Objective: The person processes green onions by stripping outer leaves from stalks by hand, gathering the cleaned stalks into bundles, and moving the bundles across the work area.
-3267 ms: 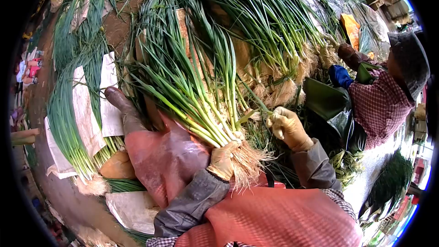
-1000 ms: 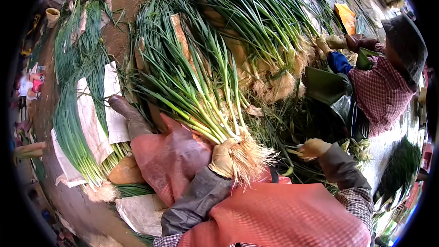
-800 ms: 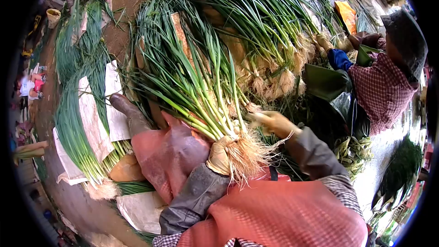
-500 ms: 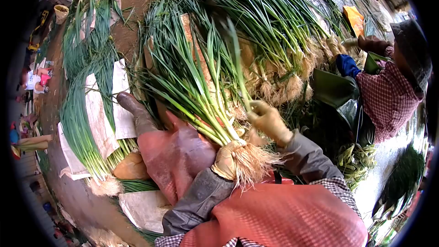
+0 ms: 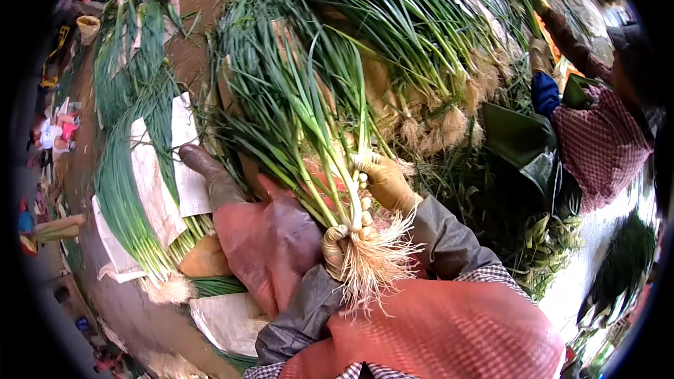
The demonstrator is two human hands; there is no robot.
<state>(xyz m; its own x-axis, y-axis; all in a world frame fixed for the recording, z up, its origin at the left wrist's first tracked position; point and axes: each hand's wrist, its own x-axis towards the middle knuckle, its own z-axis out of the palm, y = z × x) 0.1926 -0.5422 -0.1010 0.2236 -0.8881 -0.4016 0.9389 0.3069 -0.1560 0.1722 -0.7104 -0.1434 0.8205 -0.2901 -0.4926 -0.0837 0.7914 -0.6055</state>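
Brown ground (image 5: 119, 309) is seen at left, running up toward the top. A broad heap of green stalks (image 5: 414, 35) is laid across upper middle, root ends turned to lower right. Lap and torso are covered by a red apron (image 5: 449, 330). A row of stalks (image 5: 119, 203) is laid at left, roots at the lower end, partly covered by pale sheets (image 5: 153, 186). A co-worker (image 5: 600, 151) in a checked top is seen at right, arms stretched toward the heap's upper end. A bunch of stalks (image 5: 323, 133) is held over the apron, slanted, leaves pointed up-left and overlapping other leaves behind. A brown boot (image 5: 210, 168) is stuck out between row and bunch. Pale roots (image 5: 379, 256) are splayed at the bunch's lower end, over the apron. The right hand (image 5: 387, 181), gloved, is set against the bunch's right side, fingers bent at a stalk; whether it is pinched cannot be told. The bunch's base is gripped by the gloved left hand (image 5: 335, 248), fingers curled round, just beside the roots.
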